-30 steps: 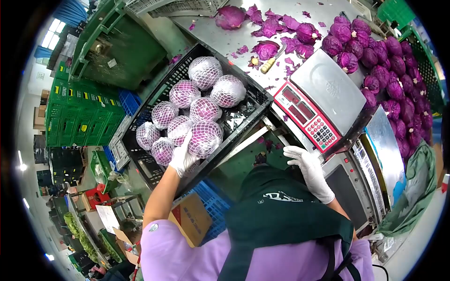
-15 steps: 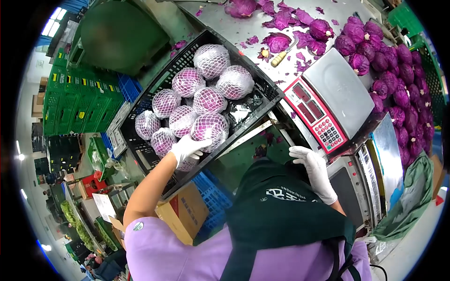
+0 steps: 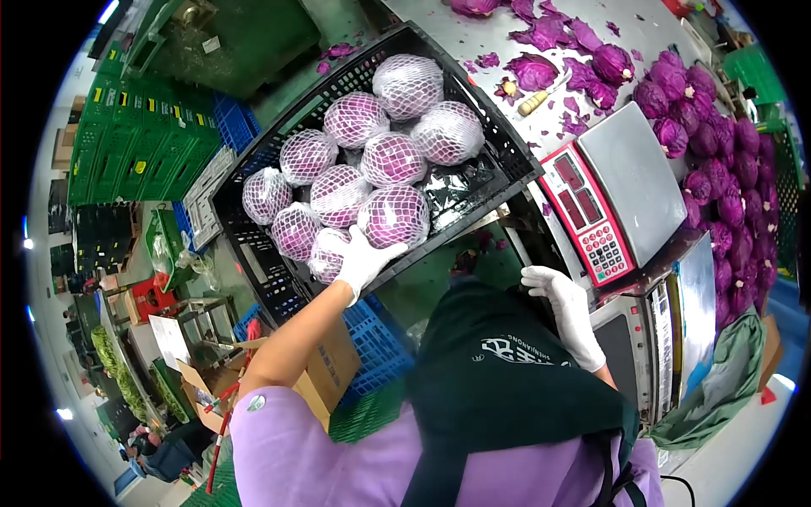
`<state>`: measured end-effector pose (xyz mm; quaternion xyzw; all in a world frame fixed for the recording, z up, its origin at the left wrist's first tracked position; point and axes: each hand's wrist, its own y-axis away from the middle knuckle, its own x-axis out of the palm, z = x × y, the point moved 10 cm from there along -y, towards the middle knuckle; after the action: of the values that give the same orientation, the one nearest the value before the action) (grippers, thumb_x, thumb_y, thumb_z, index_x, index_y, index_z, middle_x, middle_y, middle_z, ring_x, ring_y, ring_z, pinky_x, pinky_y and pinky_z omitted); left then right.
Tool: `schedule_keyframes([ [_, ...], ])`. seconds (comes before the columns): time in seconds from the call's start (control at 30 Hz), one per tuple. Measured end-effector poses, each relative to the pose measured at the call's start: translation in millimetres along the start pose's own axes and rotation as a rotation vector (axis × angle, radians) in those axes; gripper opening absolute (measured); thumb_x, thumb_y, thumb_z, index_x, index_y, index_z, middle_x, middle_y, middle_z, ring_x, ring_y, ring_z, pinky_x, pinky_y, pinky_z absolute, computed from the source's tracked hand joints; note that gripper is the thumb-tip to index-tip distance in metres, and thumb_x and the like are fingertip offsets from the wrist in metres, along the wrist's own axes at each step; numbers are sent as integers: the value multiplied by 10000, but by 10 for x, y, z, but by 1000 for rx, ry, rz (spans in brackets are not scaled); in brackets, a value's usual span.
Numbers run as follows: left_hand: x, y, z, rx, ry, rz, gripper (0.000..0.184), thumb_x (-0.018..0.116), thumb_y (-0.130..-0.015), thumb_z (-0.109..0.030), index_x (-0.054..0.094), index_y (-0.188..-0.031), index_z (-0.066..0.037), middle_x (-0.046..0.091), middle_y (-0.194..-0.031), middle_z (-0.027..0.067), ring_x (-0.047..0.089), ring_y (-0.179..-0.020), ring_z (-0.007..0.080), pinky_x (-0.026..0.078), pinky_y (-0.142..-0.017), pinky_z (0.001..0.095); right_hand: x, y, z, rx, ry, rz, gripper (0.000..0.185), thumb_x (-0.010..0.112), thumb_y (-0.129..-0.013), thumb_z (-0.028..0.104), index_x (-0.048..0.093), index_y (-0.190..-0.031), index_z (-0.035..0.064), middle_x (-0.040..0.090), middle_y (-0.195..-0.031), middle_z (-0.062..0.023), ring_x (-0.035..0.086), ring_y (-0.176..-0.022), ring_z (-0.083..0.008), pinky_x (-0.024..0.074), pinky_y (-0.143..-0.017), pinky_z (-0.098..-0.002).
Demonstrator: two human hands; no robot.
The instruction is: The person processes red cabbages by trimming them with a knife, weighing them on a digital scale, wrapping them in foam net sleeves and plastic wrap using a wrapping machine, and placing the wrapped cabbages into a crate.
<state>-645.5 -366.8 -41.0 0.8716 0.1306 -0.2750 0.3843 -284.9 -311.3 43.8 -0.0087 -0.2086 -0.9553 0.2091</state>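
In the black crate (image 3: pixel 507 182) sit several red cabbages in white foam nets. My left hand (image 3: pixel 365 260), in a white glove, rests at the crate's near side with its thumb stretched out. It touches a netted cabbage (image 3: pixel 325 257) and lies against a larger netted cabbage (image 3: pixel 394 218); its fingertips are partly hidden between them. My right hand (image 3: pixel 564 311), also gloved, hovers below the red-framed digital scale (image 3: pixel 596 203) with fingers extended and nothing in them. The scale's metal pan (image 3: pixel 634 182) carries nothing.
Bare red cabbages (image 3: pixel 718 182) are piled at the right. Loose leaves (image 3: pixel 549 32) and a wooden-handled knife (image 3: pixel 534 103) lie on the metal table (image 3: pixel 507 55). Green crates (image 3: pixel 139 139) are stacked at the left. A blue crate (image 3: pixel 372 342) and cardboard box (image 3: pixel 334 367) stand below the black crate.
My left hand has shifted slightly, its thumb now spread to the right between netted cabbages. The view has turned a little. My right hand stays nearly in place.
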Motion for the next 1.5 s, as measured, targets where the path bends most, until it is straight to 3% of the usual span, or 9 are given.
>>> schedule_keyframes([
  [0.1,18,-80,122,-41,52,44,1091,893,-645,-405,272,-1408,67,527,-1325,218,557,-1192,299,453,-1019,381,45,-17,-35,35,32,4,429,402,-1044,286,618,-1205,-48,660,-1184,-147,628,-1078,-209,472,-941,-334],
  [0.3,152,-16,181,-417,948,532,742,715,-890,-372,342,-1443,-46,550,-1328,119,592,-1134,246,513,-937,409,11,1,-175,106,14,-54,402,404,-1042,256,626,-1184,-48,662,-1176,-144,634,-1068,-214,476,-936,-335],
  [0.8,274,-291,534,-263,707,269,777,683,-909,-388,301,-1477,-21,481,-1388,151,590,-1109,288,559,-858,410,111,-92,-259,86,74,-70,277,501,-1010,123,644,-1177,-45,695,-1107,-114,648,-1020,-150,492,-888,-264],
  [0.93,188,-243,407,-47,461,314,763,659,-903,-435,340,-1475,-42,437,-1427,172,551,-1161,321,547,-841,419,-18,47,-371,199,52,-137,213,600,-950,178,721,-1029,22,690,-773,-31,607,-650,-78,494,-621,-253],
  [0.97,118,-268,595,-202,565,135,731,653,-903,-421,363,-1462,-48,481,-1386,167,567,-1134,333,521,-893,437,-77,110,-302,188,51,-181,203,623,-923,206,737,-970,45,676,-723,-16,580,-576,-68,476,-554,-267],
  [1.1,-140,45,-89,117,299,-314,805,684,-897,-396,274,-1535,-127,427,-1478,187,510,-1238,355,453,-1023,449,-478,334,-157,-49,131,-352,266,634,-882,281,701,-769,49,610,-575,-29,558,-488,-101,447,-509,-281],
  [1.13,-163,416,-598,219,-61,-316,799,696,-869,-474,361,-1449,-38,481,-1383,227,517,-1213,361,453,-1014,474,-626,456,-63,-62,118,-416,279,622,-885,283,687,-748,49,602,-558,-33,556,-473,-117,450,-510,-290],
  [1.27,346,1171,-1947,901,-71,-467,557,639,-952,-253,438,-1379,43,487,-1360,280,480,-1248,351,397,-1061,451,-1427,1093,142,-209,317,-781,321,614,-920,328,675,-758,58,634,-624,-70,611,-558,-178,479,-572,-316],
  [1.5,1654,1411,-2719,940,108,15,488,581,-986,-225,454,-1358,65,460,-1406,252,445,-1287,319,344,-1101,424,-3189,3659,-86,-608,-18,-1575,139,516,-915,8,623,-828,24,611,-752,-35,561,-633,-81,461,-570,-233],
])
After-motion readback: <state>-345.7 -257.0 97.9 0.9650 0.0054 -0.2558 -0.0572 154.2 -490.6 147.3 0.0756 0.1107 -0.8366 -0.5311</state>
